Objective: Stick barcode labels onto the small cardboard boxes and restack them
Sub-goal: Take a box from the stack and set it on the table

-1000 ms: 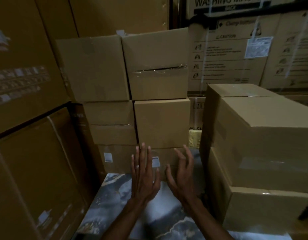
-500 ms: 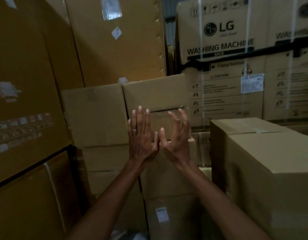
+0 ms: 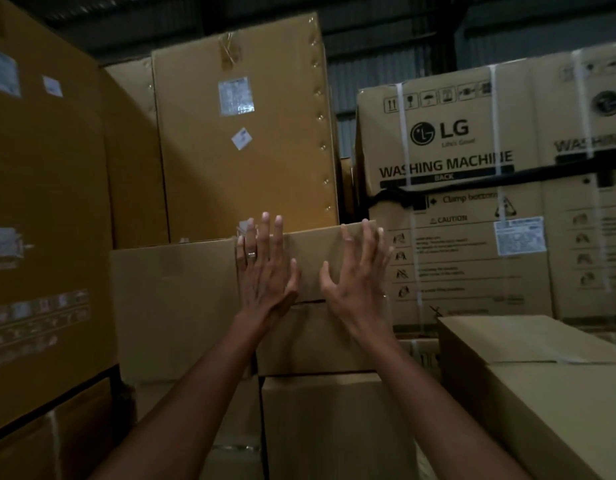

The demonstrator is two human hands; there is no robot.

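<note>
Both hands are raised in front of the top box (image 3: 320, 268), the uppermost one on the right of the stack that stands just left of the washing machine carton (image 3: 451, 209). The left hand (image 3: 265, 271) has its fingers straight, with its fingertips (image 3: 265, 220) above the top edge of that box; the right hand (image 3: 360, 282) is spread and lightly curved near the box's right corner, and neither is gripping anything. In this dim light it is hard to say whether the palms actually touch the cardboard. No barcode label shows on that face. To lift it down cleanly, the hands should probably move apart to opposite sides of the top box, tip it slightly toward the body, and keep the neighbouring box (image 3: 171, 306) to its left from dragging along.
</note>
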